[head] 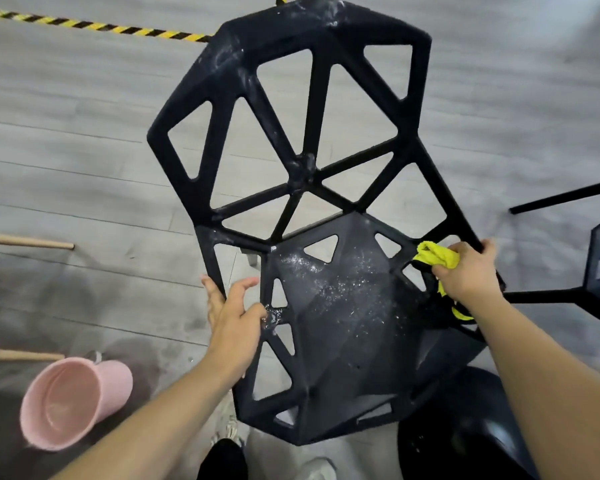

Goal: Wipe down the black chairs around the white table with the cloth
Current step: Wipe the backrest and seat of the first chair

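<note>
Two bare hands hold a black plastic chair (pixel 326 306) full of triangle holes.
Left hand (pixel 234 315) curls around the chair's near left edge. Right hand (pixel 465 271) squeezes a bunched yellow cloth (pixel 433 255) against the chair's right edge. White specks dot the seat. On the grey wood floor (pixel 66 133), a pink bucket (pixel 73 400) lies tipped over, near left. Yellow-and-black striped tape (pixel 118 28) runs along the far left.
</note>
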A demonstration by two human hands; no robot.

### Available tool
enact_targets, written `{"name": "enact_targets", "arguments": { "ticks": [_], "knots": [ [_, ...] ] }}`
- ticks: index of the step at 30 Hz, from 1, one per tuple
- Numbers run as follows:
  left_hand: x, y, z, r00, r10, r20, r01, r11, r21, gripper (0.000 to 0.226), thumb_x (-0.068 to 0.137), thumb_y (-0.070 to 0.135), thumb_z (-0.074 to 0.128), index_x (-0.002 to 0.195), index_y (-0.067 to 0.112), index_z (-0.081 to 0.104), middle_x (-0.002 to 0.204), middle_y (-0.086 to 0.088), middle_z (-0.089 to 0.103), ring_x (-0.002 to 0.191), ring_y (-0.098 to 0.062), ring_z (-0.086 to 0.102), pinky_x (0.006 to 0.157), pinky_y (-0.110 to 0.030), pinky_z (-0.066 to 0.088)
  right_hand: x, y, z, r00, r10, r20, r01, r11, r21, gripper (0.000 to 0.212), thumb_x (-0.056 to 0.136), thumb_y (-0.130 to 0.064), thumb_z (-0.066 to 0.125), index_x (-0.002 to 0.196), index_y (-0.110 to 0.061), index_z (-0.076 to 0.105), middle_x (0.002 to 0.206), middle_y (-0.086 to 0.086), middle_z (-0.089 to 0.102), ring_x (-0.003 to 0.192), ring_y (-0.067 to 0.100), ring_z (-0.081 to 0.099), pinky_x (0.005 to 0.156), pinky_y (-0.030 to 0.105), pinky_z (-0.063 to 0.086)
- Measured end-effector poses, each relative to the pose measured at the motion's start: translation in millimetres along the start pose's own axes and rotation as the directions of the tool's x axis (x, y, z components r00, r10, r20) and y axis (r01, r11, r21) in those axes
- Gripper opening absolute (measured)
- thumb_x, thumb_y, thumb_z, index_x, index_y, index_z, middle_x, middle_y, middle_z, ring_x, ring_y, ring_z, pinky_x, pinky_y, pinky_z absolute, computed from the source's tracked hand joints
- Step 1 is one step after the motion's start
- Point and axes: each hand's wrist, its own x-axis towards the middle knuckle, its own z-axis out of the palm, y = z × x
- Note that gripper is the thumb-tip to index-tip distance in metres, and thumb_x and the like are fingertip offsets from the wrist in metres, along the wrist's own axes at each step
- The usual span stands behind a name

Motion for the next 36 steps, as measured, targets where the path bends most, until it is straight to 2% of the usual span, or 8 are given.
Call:
{"name": "enact_targets", "arguments": {
  "ticks": [2,6,12,17,20,25,30,36],
  "knots": [
    [23,10,-10,0.999,0.028,0.016,-0.028,0.999,0.025,0.047,0.074,0.026,0.053,0.117,0.046,0.058,0.164,0.001,-0.024,0.152,-0.029,0.012,0.119,-0.05,0.022,-11,0,5,0.999,0.027,-0.022,-0.027,1.0,0.011,0.046,0.085,-0.022,0.071,0.128,-0.012,0.057,0.156,0.017,0.011,0.111,0.046,0.055,0.102,0.043,0.042],
    [66,36,-24,0.995,0.076,0.069,-0.085,0.987,0.138,0.047,0.088,0.008,0.055,0.117,0.044,0.06,0.164,-0.001,-0.023,0.152,-0.035,0.007,0.122,-0.048,0.014,-30,-4,7,0.987,0.158,-0.041,-0.154,0.983,0.098,0.048,0.086,-0.021,0.069,0.131,-0.01,0.057,0.156,0.014,0.014,0.108,0.043,0.054,0.097,0.045,0.043],
    [121,84,-23,0.975,0.13,0.179,-0.174,0.95,0.259,0.049,0.087,0.009,0.054,0.124,0.04,0.06,0.163,-0.002,-0.027,0.152,-0.034,-0.003,0.123,-0.048,0.008,-53,-8,3,0.956,0.29,-0.032,-0.281,0.944,0.173,0.043,0.089,-0.021,0.068,0.129,-0.01,0.057,0.156,0.008,0.012,0.082,0.032,0.05,0.085,0.037,0.04],
    [162,121,-18,0.944,0.152,0.293,-0.255,0.9,0.354,0.048,0.09,0.012,0.055,0.127,0.041,0.056,0.162,-0.002,-0.031,0.152,-0.035,-0.01,0.123,-0.051,0.005,-57,-18,7,0.911,0.408,-0.054,-0.38,0.885,0.27,0.04,0.088,-0.018,0.068,0.125,-0.005,0.06,0.153,0.012,0.017,0.088,0.026,0.044,0.1,0.04,0.04],
    [183,141,-14,0.923,0.175,0.344,-0.306,0.874,0.376,0.042,0.093,0.016,0.056,0.126,0.042,0.057,0.161,-0.002,-0.033,0.152,-0.034,-0.014,0.123,-0.052,0.002,-63,-25,10,0.892,0.448,-0.054,-0.414,0.86,0.298,0.039,0.088,-0.019,0.07,0.123,-0.006,0.061,0.15,0.015,0.019,0.087,0.027,0.042,0.099,0.041,0.041],
    [204,171,-1,0.919,0.207,0.335,-0.353,0.809,0.47,0.038,0.093,0.019,0.055,0.125,0.041,0.059,0.162,-0.006,-0.03,0.152,-0.033,-0.009,0.123,-0.048,0.004,-61,-31,10,0.85,0.526,0.022,-0.509,0.81,0.291,0.043,0.088,-0.023,0.069,0.126,-0.006,0.058,0.143,0.021,0.024,0.092,0.036,0.049,0.095,0.041,0.043],
    [217,191,5,0.929,0.198,0.312,-0.34,0.789,0.511,0.037,0.094,0.022,0.055,0.126,0.041,0.059,0.163,-0.004,-0.029,0.152,-0.032,-0.009,0.123,-0.047,0.003,-54,-36,14,0.826,0.562,0.051,-0.55,0.781,0.295,0.042,0.087,-0.025,0.069,0.125,-0.01,0.058,0.134,0.019,0.026,0.079,0.035,0.051,0.09,0.039,0.044],
    [235,195,15,0.928,0.231,0.291,-0.359,0.765,0.535,0.037,0.095,0.025,0.053,0.127,0.043,0.054,0.162,-0.005,-0.029,0.152,-0.033,-0.013,0.121,-0.052,-0.004,-59,-44,26,0.804,0.594,0.036,-0.568,0.748,0.344,0.024,0.085,-0.027,0.069,0.104,-0.019,0.055,0.131,0.02,0.034,0.078,0.026,0.044,0.091,0.032,0.035]
  ]
}}
